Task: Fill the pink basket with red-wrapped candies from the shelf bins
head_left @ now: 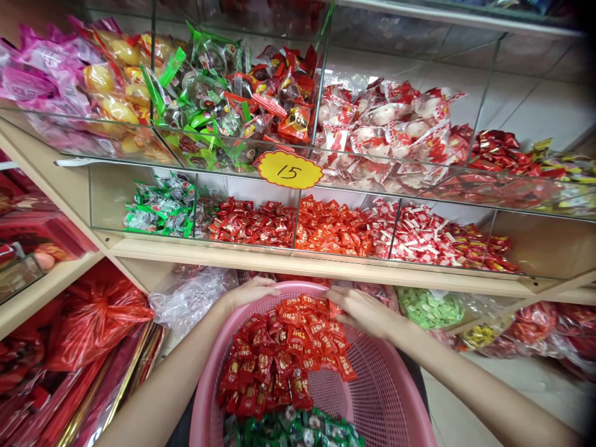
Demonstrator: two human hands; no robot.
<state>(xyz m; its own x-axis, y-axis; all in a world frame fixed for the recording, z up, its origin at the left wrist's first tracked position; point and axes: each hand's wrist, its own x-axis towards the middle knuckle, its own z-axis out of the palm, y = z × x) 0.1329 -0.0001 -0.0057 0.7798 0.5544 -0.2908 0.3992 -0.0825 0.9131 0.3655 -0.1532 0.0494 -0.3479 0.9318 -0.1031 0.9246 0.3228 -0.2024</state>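
Observation:
A pink plastic basket [208, 372] with perforated walls stands in front of me, below the shelves. My left hand [254, 290] is closed over its far left rim. My right hand [361, 308] is at the far right rim, its bent fingers and thumb around orange-red wrapped candies [307, 329] at the heap's edge; the fingertips are partly hidden. Darker red wrapped candies [251, 372] lie to the left in the basket. Green-wrapped candies [298, 428] fill its near part. Bare basket bottom shows to the right of the heap.
Clear-walled compartments above hold red candies [254, 223], orange-red candies [330, 226] and red-and-white candies [421, 233]. A yellow price tag reading 15 [290, 170] hangs on the upper shelf. Below are bagged green candies [431, 307] and a red plastic bag [95, 316]. A wooden ledge [326, 268] crosses just behind the basket.

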